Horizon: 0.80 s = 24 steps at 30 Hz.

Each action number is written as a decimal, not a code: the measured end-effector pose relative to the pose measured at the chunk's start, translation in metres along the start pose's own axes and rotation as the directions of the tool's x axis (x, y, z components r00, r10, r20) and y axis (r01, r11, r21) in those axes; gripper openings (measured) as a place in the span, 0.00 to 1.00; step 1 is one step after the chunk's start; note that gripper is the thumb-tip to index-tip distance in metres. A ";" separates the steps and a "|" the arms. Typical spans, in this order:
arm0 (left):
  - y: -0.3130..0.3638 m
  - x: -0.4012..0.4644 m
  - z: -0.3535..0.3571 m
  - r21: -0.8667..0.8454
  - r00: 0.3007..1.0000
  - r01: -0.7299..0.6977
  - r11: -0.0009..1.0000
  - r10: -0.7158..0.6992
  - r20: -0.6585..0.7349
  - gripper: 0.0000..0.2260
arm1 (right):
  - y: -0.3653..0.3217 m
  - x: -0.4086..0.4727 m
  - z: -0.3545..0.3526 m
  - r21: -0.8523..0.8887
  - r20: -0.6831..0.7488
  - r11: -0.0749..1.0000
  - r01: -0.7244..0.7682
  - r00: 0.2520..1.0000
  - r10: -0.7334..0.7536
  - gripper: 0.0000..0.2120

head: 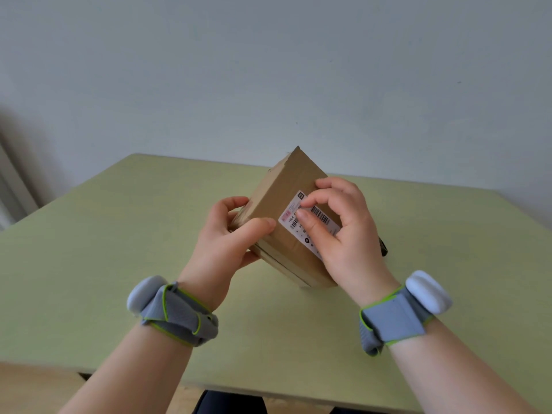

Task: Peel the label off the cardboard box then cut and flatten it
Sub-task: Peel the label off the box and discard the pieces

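Pale green table [89, 264]; plain grey-white wall [268, 70] behind.

Label [310, 218] half hidden under fingers [313, 201]

- You are in a plain indoor room, and nothing pins it down as a home, an office or a lab.
- Your work surface is a pale green tabletop [104, 264] with a light wood edge.
- Behind it stands a bare, pale grey-white wall [268, 70].
- At the far left you can see a blurred white vertical frame [12, 186]; what it belongs to cannot be told.
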<state>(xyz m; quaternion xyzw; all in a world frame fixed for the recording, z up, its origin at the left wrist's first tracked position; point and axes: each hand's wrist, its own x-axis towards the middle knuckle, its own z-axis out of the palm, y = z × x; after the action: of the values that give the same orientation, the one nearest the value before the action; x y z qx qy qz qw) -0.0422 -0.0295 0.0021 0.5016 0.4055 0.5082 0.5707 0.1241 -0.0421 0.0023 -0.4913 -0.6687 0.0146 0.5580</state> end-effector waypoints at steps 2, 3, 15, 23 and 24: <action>0.001 0.000 0.001 0.005 1.000 0.000 1.000 0.000 0.001 0.35 | 0.002 0.000 0.000 -0.018 0.005 1.000 0.017 1.000 -0.017 0.15; 0.001 -0.001 0.001 0.009 1.000 -0.002 1.000 0.002 -0.001 0.35 | 0.003 0.000 0.000 -0.025 0.014 1.000 0.014 1.000 -0.014 0.17; 0.003 -0.001 0.003 0.009 1.000 -0.012 1.000 0.013 -0.014 0.28 | 0.003 0.000 0.000 0.004 -0.001 1.000 -0.007 1.000 0.007 0.10; 0.002 0.000 0.002 0.010 1.000 -0.012 1.000 0.012 -0.016 0.28 | 0.001 0.001 -0.001 -0.008 0.014 1.000 -0.005 1.000 0.005 0.10; 0.002 0.000 0.002 0.008 1.000 -0.011 1.000 0.011 -0.015 0.28 | 0.000 0.001 -0.001 -0.010 0.011 1.000 -0.006 1.000 0.006 0.09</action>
<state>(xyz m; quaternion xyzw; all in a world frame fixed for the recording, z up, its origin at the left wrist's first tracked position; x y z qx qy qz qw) -0.0409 -0.0300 0.0046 0.5023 0.4088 0.5134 0.5631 0.1249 -0.0418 0.0034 -0.4958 -0.6705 0.0157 0.5516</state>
